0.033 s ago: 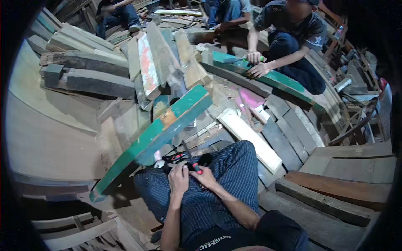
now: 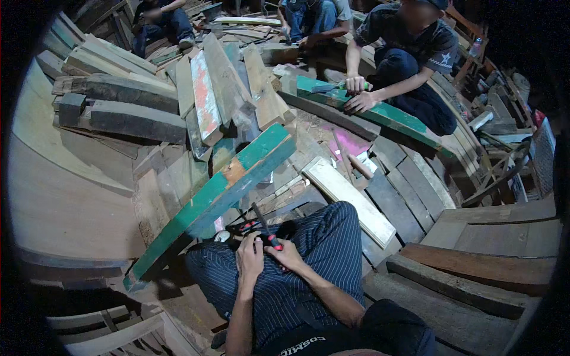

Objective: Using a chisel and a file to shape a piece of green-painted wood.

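Observation:
My right hand (image 2: 285,254) grips a red-and-black handled tool (image 2: 274,241) whose long narrow metal blade points up and away from my lap. Beside it, my left hand (image 2: 250,256) is closed with bent fingers at a small dark thing that I cannot make out. Both hands are over my crossed, striped-trousered legs. Just beyond them lie another red-and-black tool (image 2: 243,226) and a small pale item (image 2: 222,236). A long green-painted beam (image 2: 202,204) with a bare patch slants across the boards, left of my hands.
A co-worker (image 2: 415,41) holds a green-handled tool (image 2: 344,86) on another green beam (image 2: 409,118). Two more people (image 2: 314,18) crouch behind. Stacked timber (image 2: 136,124) fills the left back, a white board (image 2: 350,202) lies right of my knee, and planks (image 2: 463,267) line the right.
The view has shifted slightly. The co-worker's hands and green-handled tool have moved a little on the beam. My hands stay in much the same position over my lap.

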Action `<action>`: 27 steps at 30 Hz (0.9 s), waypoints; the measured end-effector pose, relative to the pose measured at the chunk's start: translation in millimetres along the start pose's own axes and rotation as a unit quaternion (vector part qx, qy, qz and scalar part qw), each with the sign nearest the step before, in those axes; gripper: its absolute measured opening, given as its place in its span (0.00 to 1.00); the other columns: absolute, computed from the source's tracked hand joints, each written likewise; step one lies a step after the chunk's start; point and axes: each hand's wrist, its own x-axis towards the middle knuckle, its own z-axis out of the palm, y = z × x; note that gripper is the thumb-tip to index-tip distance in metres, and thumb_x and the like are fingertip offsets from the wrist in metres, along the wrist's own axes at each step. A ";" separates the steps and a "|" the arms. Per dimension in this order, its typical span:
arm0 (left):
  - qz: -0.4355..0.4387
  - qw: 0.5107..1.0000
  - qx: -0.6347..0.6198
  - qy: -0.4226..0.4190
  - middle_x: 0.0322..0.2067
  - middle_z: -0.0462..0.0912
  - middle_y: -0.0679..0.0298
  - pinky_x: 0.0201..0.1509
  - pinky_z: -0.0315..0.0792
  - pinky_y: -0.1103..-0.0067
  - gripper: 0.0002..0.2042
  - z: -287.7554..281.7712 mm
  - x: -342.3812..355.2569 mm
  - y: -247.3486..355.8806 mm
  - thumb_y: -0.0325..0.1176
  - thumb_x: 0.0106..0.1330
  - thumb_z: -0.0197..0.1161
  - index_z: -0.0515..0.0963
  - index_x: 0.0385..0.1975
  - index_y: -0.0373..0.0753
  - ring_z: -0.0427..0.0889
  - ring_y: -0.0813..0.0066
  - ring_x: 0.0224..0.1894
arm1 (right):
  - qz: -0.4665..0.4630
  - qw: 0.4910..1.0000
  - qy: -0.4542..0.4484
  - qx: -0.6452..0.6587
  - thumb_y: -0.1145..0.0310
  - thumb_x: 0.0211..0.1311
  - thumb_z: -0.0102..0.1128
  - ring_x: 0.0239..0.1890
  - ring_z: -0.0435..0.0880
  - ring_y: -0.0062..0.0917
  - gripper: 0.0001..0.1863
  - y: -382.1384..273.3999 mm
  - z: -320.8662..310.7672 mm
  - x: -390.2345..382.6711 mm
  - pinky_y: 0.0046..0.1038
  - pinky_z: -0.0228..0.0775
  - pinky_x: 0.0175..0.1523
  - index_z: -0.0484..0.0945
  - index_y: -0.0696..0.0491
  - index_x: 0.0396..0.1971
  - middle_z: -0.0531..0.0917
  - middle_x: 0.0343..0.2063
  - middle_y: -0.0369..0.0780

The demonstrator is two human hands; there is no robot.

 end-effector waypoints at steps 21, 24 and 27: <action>-0.175 0.976 -0.093 0.086 0.32 0.81 0.45 0.42 0.72 0.60 0.19 15.7 17.0 -17.6 0.41 0.73 0.42 0.75 0.46 0.31 0.80 0.45 0.36 | -0.028 1.000 -0.012 -0.003 0.60 0.61 0.63 0.07 0.68 0.17 0.14 39.2 2.0 20.5 0.22 0.59 0.12 0.75 0.57 0.27 0.73 0.11 0.33; -0.142 0.984 -0.077 0.074 0.35 0.81 0.45 0.43 0.71 0.61 0.19 20.4 14.4 -16.5 0.42 0.73 0.43 0.75 0.48 0.33 0.80 0.46 0.38 | 0.005 1.000 -0.010 -0.007 0.59 0.61 0.63 0.08 0.70 0.17 0.15 28.1 -2.5 16.2 0.23 0.61 0.13 0.74 0.56 0.26 0.73 0.11 0.33; -0.131 0.989 -0.024 0.064 0.35 0.83 0.49 0.42 0.72 0.66 0.17 25.9 14.2 -19.7 0.40 0.74 0.44 0.74 0.46 0.33 0.82 0.55 0.36 | 0.033 0.999 0.004 -0.010 0.57 0.60 0.63 0.09 0.72 0.19 0.17 17.5 -4.8 10.8 0.24 0.63 0.13 0.75 0.57 0.30 0.73 0.11 0.34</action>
